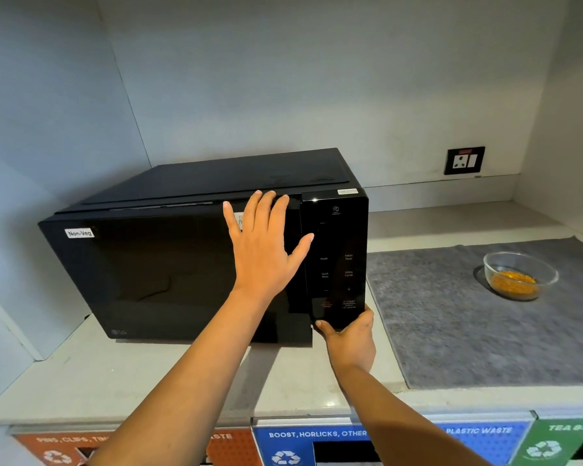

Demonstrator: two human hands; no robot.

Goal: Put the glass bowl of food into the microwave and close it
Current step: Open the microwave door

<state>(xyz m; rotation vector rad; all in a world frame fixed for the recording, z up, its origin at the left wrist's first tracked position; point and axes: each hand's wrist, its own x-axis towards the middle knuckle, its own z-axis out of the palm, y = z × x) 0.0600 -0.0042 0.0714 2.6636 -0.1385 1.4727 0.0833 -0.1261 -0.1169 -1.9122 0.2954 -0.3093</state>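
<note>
A black microwave [148, 264] stands on the counter at the left with its door closed. My left hand [266, 250] lies flat, fingers spread, on the upper right part of the door. My right hand [347, 341] grips the lower edge of the control panel [337, 264], thumb on the front. The glass bowl [519, 274] with orange-yellow food sits on a grey mat [468, 324] at the right, well apart from both hands.
A wall socket [464, 160] is on the back wall to the right of the microwave. Labelled waste bins [317, 445] line the counter's front edge below. Walls enclose the alcove on the left, back and right.
</note>
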